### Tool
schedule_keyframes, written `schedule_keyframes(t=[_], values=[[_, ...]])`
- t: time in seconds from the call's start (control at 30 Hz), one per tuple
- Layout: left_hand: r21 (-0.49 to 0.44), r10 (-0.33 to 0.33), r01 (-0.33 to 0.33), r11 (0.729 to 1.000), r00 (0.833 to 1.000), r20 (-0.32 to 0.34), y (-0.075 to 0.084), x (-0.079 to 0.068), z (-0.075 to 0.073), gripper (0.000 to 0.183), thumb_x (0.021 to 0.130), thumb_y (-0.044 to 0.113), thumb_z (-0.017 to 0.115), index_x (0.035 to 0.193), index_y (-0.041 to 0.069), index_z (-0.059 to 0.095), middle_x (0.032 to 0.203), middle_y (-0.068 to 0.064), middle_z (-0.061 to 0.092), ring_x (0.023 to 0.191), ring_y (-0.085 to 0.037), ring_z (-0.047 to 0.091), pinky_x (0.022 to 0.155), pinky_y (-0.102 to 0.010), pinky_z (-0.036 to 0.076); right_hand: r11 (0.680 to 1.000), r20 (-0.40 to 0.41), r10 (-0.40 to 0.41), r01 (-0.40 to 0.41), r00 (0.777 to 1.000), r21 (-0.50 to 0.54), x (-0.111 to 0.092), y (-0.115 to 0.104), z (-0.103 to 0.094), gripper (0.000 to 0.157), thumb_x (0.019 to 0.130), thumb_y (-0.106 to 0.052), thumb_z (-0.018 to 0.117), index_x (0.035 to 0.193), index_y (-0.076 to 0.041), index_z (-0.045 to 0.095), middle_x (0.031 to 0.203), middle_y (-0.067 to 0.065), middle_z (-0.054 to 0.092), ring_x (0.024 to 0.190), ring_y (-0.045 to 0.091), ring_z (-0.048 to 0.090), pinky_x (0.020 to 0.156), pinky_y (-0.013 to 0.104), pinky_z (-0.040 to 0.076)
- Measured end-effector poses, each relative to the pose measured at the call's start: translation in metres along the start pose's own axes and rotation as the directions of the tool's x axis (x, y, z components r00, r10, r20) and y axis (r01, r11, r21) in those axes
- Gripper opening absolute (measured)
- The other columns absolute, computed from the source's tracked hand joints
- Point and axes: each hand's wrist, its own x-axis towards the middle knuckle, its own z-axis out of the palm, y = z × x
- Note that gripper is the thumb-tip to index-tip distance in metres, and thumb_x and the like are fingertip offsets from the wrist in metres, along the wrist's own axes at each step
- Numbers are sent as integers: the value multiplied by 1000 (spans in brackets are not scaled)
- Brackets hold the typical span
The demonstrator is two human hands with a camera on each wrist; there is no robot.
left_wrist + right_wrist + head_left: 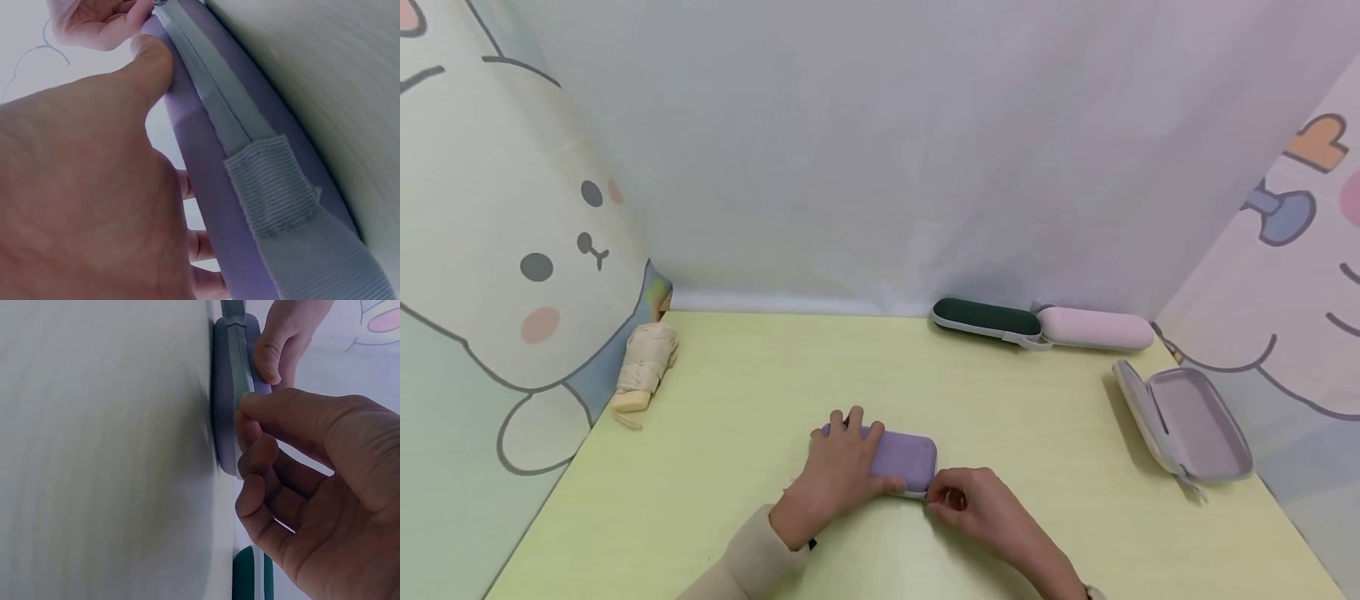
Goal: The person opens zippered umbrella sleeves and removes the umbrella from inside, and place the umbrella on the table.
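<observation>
A purple case [908, 460] lies on the yellow table [760, 375], under the left hand [841, 473].
This hand grips it across, fingers spread; the right hand [983, 507], thumb and forefinger together, pinches at the zipper [215, 87] by one end.

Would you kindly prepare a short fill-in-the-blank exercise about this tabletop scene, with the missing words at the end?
1. The hand spread over the purple, round-cornered zip case is the person's ____ one.
2. Right of the dark green oblong case lies another oblong case, coloured ____.
3. The pale, grey-lined hinged case near the right edge of the yellow-green table is ____, not closed.
Missing words: left; pink; open.
</observation>
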Motion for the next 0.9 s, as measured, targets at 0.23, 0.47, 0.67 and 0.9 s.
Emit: schedule_keyframes(t=[0.23, 0.47, 0.67, 0.9], values=[[-80, 43, -38, 996, 998, 56, -5, -3, -9, 71, 75, 68, 70, 119, 14, 58, 112, -14, 50, 95, -32, 50, 65, -45, 52, 1000, -29, -5, 5, 1000, -26, -2, -5, 6, 14, 84, -13, 76, 82, -25, 70, 72, -20, 59, 65, -6, 49, 59, 16, 44], [-98, 97, -90, 991, 992, 76, -11, -3, -20, 61, 83, 55, 71, 123, 11, 56, 115, -17, 49, 94, -33, 51, 62, -43, 51, 998, -117, 14, -22, 993, -67, -2, -11, 12, 18, 81, -12, 77, 79, -29, 70, 71, -21, 59, 63, -6, 48, 58, 16, 43], [-93, 110, -102, 990, 990, 92, -13, -4, -23, 52, 88, 47, 69, 124, 12, 54, 113, -17, 48, 90, -30, 49, 55, -38, 49, 997, -141, 62, -67, 988, -31, -5, -15, 18, 16, 82, -14, 78, 80, -29, 72, 73, -19, 63, 64, -6, 50, 58, 16, 44], [-83, 93, -87, 993, 993, 67, -10, -6, -20, 51, 87, 47, 70, 120, 12, 54, 112, -16, 49, 88, -30, 49, 55, -38, 48, 992, -207, 122, -123, 971, 8, -7, -19, 26, 16, 81, -12, 78, 80, -27, 72, 73, -18, 65, 64, -5, 50, 60, 16, 44]])
